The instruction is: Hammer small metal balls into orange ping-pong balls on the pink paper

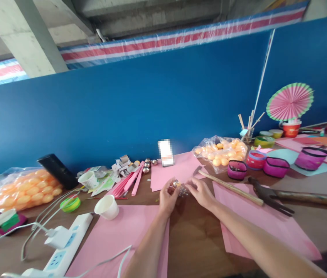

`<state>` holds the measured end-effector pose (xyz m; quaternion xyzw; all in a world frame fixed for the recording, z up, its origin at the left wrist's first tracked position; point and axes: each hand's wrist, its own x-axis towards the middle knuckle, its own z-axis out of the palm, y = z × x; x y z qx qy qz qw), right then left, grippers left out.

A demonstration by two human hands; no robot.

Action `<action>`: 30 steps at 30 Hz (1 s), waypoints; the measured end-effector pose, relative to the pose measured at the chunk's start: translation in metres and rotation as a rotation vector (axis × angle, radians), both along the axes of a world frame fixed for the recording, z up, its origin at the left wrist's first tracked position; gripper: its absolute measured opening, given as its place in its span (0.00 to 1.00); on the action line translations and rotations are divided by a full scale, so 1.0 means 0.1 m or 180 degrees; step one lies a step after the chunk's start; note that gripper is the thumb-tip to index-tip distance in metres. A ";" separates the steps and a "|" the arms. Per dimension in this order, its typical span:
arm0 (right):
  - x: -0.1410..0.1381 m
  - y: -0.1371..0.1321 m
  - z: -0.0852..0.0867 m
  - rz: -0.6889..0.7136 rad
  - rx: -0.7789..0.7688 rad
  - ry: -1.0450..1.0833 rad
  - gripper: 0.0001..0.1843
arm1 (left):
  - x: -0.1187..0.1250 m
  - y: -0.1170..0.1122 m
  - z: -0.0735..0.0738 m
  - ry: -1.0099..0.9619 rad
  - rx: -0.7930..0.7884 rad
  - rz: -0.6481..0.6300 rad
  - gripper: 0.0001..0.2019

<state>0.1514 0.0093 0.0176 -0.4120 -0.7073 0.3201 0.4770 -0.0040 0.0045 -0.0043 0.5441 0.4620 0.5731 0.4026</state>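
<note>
My left hand (167,196) is closed, thumb and fingers around a shiny silver-gold ball (176,183) over the middle of the table. Just right of it, my right hand (201,193) has its fingertips pinched together at the edge of a cluster of small shiny silver pieces (184,190). What exactly sits between the right fingertips is too small to tell. Behind the hands lies pink paper (163,178), with several shiny metal balls (146,170) to its left. A thin wooden-handled hammer (233,188) rests to the right of my right hand.
A claw hammer (270,195) lies at right, near purple fabric containers (276,167). Bags of orange balls (26,189) stand left and back right. A white paper cup (107,207), power strip (68,243) and cables are at left. A phone (166,153) leans at the back.
</note>
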 end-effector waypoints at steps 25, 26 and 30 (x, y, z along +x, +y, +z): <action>-0.01 0.01 0.04 0.0347 -0.0429 0.0292 0.10 | 0.06 -0.07 0.06 0.0614 0.0397 0.0125 0.21; -0.01 0.01 0.04 0.0357 -0.0449 0.0309 0.11 | 0.06 -0.07 0.06 0.0664 0.0422 0.0126 0.21; -0.01 0.01 0.03 0.0388 -0.0441 0.0349 0.11 | 0.06 -0.09 0.08 0.0786 0.0511 0.0183 0.20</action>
